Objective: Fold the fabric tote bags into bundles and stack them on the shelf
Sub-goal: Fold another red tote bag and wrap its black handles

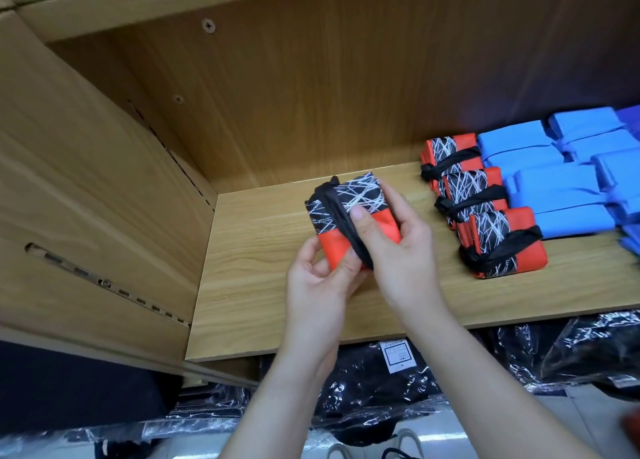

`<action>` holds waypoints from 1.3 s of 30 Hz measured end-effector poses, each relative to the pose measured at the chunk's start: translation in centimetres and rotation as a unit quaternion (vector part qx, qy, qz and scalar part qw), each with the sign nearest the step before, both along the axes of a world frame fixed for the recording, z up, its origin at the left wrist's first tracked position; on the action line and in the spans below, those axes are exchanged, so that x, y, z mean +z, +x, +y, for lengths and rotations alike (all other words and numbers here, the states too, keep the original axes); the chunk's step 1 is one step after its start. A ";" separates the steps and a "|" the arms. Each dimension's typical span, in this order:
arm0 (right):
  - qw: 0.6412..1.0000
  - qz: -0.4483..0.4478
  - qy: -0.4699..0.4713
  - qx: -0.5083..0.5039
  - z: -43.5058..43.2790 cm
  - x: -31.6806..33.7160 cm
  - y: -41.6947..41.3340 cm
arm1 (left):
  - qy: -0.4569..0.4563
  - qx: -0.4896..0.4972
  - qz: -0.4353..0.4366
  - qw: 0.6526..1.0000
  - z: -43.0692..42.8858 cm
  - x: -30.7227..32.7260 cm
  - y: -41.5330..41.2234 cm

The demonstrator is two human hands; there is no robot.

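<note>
While you grip the folded red-and-black fabric tote bundle with white scribbled lines (360, 195) in both hands, it sits over the left-centre of the light wooden shelf board (249, 285). I can't tell whether it touches the wood. Your left hand (318, 282) curls around the near red end, fingers tucked underneath. Your right hand (398, 254) wraps the right side and presses down on top, right where the pattern meets the red. A black strap (337, 216) runs across the bundle between your two hands. Off to the right, three matching red-and-black bundles (474, 190) lie in a row from far to near, each bound with its own black strap. Just beside them, further right, bright blue folded bundles (540, 181) fill the shelf. Below the near edge, black goods in clear plastic wrap (363, 392) are piled.
</note>
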State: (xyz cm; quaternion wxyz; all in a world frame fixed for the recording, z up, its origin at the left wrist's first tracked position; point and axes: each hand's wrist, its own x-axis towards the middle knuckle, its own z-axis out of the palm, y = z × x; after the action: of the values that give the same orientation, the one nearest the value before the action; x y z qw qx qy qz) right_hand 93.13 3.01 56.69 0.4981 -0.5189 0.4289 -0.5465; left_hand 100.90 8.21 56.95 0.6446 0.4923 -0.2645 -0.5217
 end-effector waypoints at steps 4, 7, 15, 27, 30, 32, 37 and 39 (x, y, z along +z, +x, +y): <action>0.995 -0.090 0.053 0.003 0.5 -0.4 0.0 | 0.000 -0.032 -0.083 0.996 0.0 -0.6 -0.8; 0.990 -0.120 0.068 0.023 0.3 0.0 -0.7 | 0.037 -0.098 -0.226 0.968 -0.1 -0.7 0.4; 0.968 0.117 0.027 0.219 -1.9 2.5 -4.8 | -0.013 -0.164 -0.286 0.944 -0.8 2.0 4.6; 0.966 0.021 0.171 0.194 -1.1 1.0 -5.6 | 0.010 0.013 -0.192 0.981 -2.9 0.1 0.1; 0.979 0.053 0.159 0.120 -1.6 0.4 -5.8 | 0.027 -0.053 -0.161 0.985 -3.2 0.2 0.5; 0.976 0.079 0.168 0.112 -2.0 0.1 -6.4 | 0.038 -0.083 -0.151 0.984 -3.3 0.3 1.0; 0.963 0.156 0.148 0.160 -3.0 0.3 -6.8 | 0.026 -0.077 -0.179 0.981 -3.9 -0.4 0.7; 0.959 0.184 0.137 0.164 -3.6 0.4 -6.7 | 0.020 -0.072 -0.183 0.980 -4.0 -0.8 0.5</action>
State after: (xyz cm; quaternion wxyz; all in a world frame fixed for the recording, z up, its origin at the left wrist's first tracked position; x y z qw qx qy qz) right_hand 86.44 -0.56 57.07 0.5595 -0.6009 0.4928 -0.2881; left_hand 101.40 4.16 56.18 0.5362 0.5721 -0.4016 -0.4733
